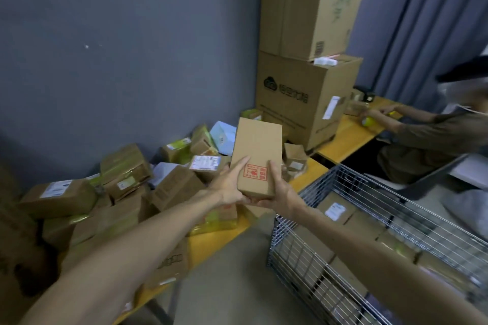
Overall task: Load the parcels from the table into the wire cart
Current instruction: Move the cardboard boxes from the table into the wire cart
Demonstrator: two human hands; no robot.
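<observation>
Parcels (124, 187): we see a loose, leaning heap of them on the table (211, 244), from far left to centre, some right at the near edge.
Heap risk: our left forearm reaches out just above the heap; if it brushes the boxes as we swing right, we judge that those at the edge could slide to the floor.
Left hand (228, 187): it holds the lower left corner of the held box, forefinger laid straight up the face, other fingers tucked beneath.
Held box (257, 155): upright in the air over the table's edge, between the heap and the cart, red stamp facing us.
Right hand (281, 194): thumb pressed on the face beside the stamp, fingers curled behind the lower right corner.
Grip risk: our 2 hands hold only the bottom end, so the tall top could tip away if 1 hand lets go early.
Wire cart (298, 266): just right of the table, open at the top, with loaded boxes (335, 210) already inside.
Cart risk: we judge that a corner could catch the wire rim on the way in; let fall from height, the box could dent those below.
Seated person (435, 137): beyond the cart at a further desk, well apart, so a knock seems unlikely.
</observation>
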